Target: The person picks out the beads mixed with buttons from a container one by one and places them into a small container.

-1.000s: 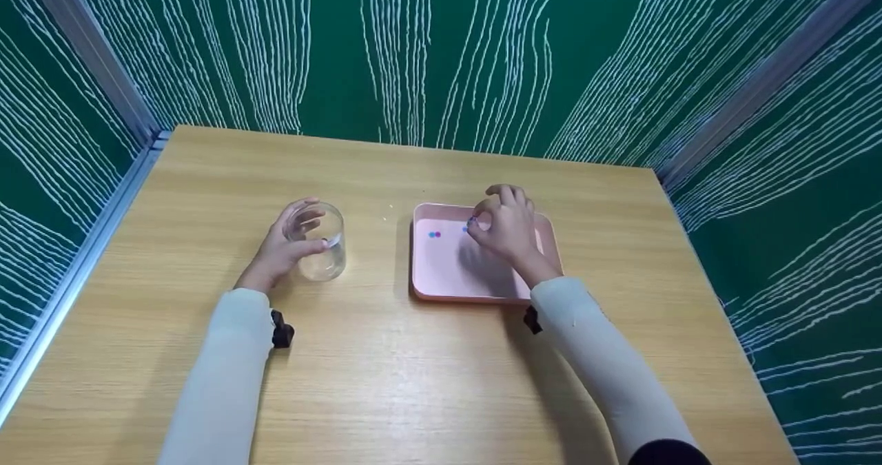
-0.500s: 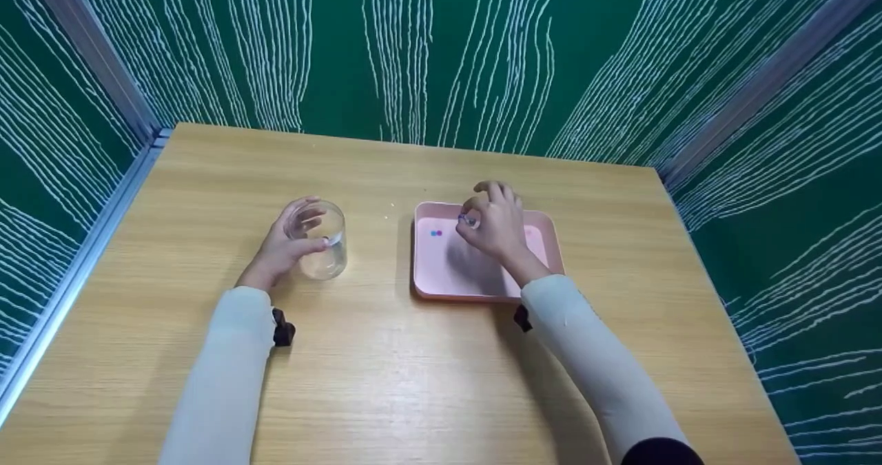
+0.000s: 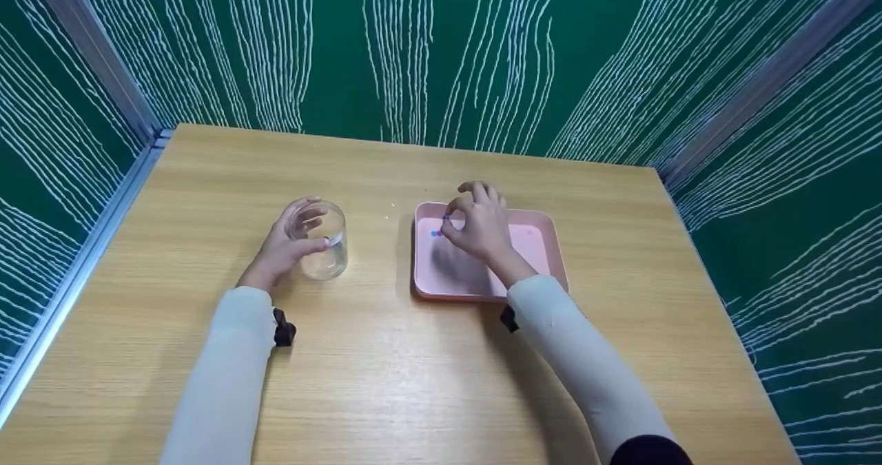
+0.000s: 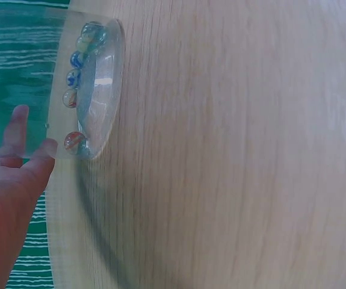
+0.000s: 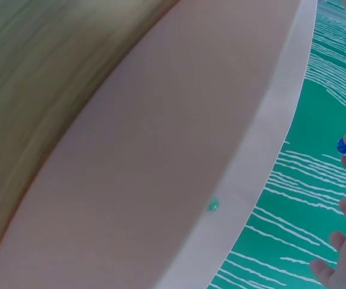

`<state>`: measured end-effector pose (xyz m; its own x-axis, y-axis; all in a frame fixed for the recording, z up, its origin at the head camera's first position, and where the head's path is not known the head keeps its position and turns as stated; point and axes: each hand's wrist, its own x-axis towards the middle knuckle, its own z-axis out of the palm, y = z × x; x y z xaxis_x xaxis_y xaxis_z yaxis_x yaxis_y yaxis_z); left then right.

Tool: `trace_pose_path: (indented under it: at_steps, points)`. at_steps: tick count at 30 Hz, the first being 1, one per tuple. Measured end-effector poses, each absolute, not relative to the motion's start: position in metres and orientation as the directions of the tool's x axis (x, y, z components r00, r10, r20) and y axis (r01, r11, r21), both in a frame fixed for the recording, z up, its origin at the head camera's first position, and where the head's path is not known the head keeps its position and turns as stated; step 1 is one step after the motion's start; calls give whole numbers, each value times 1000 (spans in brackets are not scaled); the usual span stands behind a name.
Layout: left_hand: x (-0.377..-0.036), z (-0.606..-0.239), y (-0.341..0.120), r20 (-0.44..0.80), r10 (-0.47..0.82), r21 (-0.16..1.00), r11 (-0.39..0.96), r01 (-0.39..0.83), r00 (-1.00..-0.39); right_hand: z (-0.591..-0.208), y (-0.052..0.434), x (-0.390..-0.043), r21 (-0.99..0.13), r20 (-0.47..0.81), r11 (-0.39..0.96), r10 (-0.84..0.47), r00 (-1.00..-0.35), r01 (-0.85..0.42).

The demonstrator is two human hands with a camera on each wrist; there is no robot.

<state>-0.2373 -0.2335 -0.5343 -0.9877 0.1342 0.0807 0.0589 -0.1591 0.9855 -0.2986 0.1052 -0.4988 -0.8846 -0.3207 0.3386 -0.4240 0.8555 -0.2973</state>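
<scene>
A wooden desk (image 3: 386,355), walled on three sides by green panels (image 3: 441,52) streaked with white lines, carries a pink tray (image 3: 537,244) right of centre and a clear glass jar (image 3: 320,244) left of centre, both nearer the far edge than the near one.

The person's left hand (image 3: 279,251) steadies the jar, fingers curved round its wall on the side facing the desk's left edge; the left wrist view shows the fingers fairly straight against the glass. At the jar's bottom lie several marbles (image 4: 74,78), about half a dozen, blue, orange and greenish, ringed along the base.

The right hand (image 3: 479,227) hovers above the tray's far-left corner, thumb and forefinger pinching a small blue marble (image 5: 343,146), the other fingers loosely curled. Under the hand, near that same corner, two more small marbles (image 3: 435,233) remain on the tray, one reddish and one blue. The right wrist view shows one tiny green speck (image 5: 212,206) by the tray's rim; what it is cannot be told.

By this reckoning most of the sorting looks done: a good share of marbles sits in the jar, one is lifted and not yet carried across, and roughly two wait in the tray.
</scene>
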Motion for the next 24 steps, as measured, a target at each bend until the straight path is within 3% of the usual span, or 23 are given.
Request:
trace_pose_path:
  at_steps: [14, 24]
  points:
    - [-236, -533, -233, 35, 159, 988, -154, 11, -987, -496, 75, -292, -284, 445, 806, -369, -816, -520]
    - [-236, -532, -232, 44, 137, 987, -158, 22, -990, -486, 53, -288, -337, 425, 782, -371, -826, -525]
